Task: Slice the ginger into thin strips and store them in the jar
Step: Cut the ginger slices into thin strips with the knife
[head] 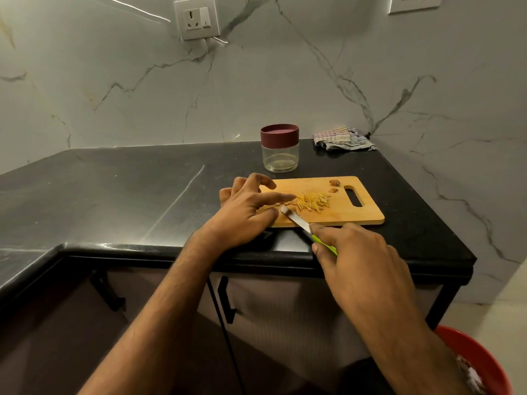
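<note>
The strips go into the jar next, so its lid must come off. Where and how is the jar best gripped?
Grip the maroon lid from above, fingers around its rim: the jar stands upright behind the cutting board, top unobstructed. Steady the clear body from the side while twisting.

The single head-worn wide-angle camera looks forward and down from close above the black stone tabletop (142,178), facing the white marble-patterned wall (256,81) behind it.
</note>
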